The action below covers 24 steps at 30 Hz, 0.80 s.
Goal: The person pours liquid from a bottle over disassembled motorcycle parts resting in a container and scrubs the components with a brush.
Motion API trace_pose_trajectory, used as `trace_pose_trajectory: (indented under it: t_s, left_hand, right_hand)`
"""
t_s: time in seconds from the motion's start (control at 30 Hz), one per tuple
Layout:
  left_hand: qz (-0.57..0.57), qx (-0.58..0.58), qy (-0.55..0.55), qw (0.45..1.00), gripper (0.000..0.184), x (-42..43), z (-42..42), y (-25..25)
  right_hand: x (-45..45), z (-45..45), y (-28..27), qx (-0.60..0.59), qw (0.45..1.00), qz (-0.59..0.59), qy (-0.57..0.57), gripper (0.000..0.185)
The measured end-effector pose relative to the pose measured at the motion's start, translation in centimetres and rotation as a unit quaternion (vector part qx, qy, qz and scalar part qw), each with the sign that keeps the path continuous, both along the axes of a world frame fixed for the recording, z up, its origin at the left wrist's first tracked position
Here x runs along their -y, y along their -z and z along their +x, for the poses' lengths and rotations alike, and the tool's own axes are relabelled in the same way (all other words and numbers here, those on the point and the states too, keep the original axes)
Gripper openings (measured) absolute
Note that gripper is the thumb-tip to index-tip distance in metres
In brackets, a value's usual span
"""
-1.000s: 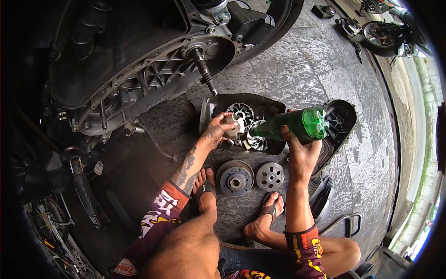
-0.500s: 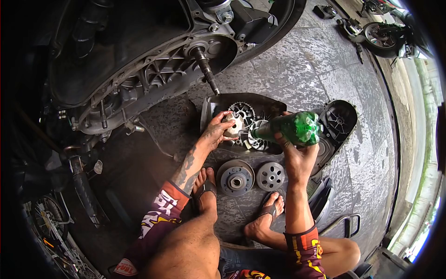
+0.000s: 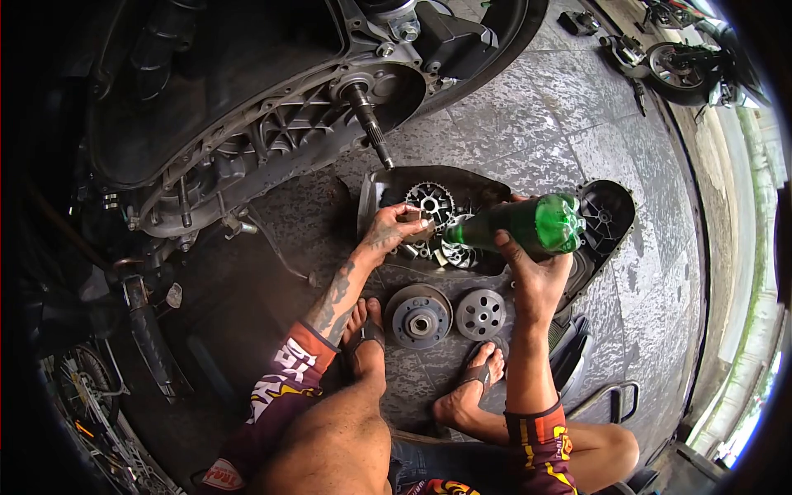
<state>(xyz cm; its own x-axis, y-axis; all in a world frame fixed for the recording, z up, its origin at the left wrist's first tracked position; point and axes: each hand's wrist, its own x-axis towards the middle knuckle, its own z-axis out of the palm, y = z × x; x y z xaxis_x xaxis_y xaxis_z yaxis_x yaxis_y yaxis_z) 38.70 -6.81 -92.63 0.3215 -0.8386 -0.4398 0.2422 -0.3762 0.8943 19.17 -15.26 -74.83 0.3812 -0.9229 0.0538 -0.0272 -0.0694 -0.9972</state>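
My right hand is wrapped round a green plastic bottle. The bottle lies tipped on its side, its neck pointing left toward my other hand. My left hand pinches a small metal plate, now turned so that its face is mostly hidden. Both hands are above a dark tray-like cover. Inside it lie a toothed metal disc and a finned pulley half, partly hidden by the bottle's neck.
By my feet lie a round clutch assembly and a drilled clutch bell. A long black casing cover rests at the right. Above stands a scooter's opened engine case with a splined shaft sticking out.
My left hand has turned the metal plate, so its pale face with the hole no longer shows. The bottle has shifted slightly to the right.
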Motion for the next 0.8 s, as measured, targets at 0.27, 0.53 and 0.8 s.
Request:
trace_pose_trajectory:
  t_s: [0.27, 0.53, 0.8]
  left_hand:
    - [0.022, 0.157, 0.116, 0.981, 0.034, 0.3, -1.4, 0.6]
    - [-0.028, 0.302, 0.07, 0.95, 0.034, -0.3, -2.3, -1.3]
    - [-0.076, 0.426, 0.068, 0.899, 0.04, -1.6, -3.3, -1.1]
  right_hand:
    - [0.8, -2.0, 2.9, 0.024, 0.987, 0.052, 0.149, 0.039]
    - [-0.3, -5.0, 8.9, 0.171, 0.912, 0.211, 0.308, 0.05]
    - [-2.9, -6.0, 11.7, 0.194, 0.875, 0.252, 0.366, 0.058]
